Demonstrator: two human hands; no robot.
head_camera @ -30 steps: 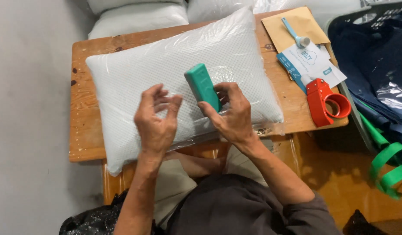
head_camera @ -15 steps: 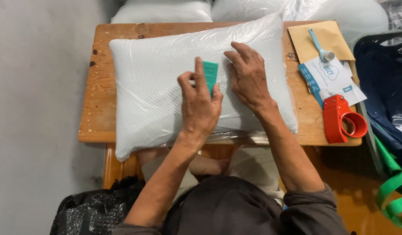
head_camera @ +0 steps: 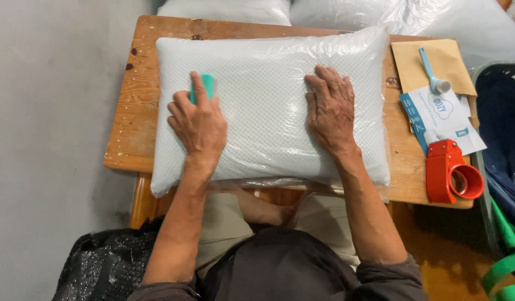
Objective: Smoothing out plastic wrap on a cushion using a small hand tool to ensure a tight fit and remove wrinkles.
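The left hand presses a small green card under its fingers on the left part of the wrapped pillow, which lies lengthwise across the tabletop, while the right hand rests flat and empty, well to the right

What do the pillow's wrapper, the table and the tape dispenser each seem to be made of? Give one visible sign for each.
Pillow wrapper: thin clear plastic film; it is glossy, wrinkled, and the dotted fabric shows through.
Table: wood, worn finish; grain, knots and dark stains show.
Tape dispenser: probably moulded hard plastic; smooth, uniform red with a slight sheen.
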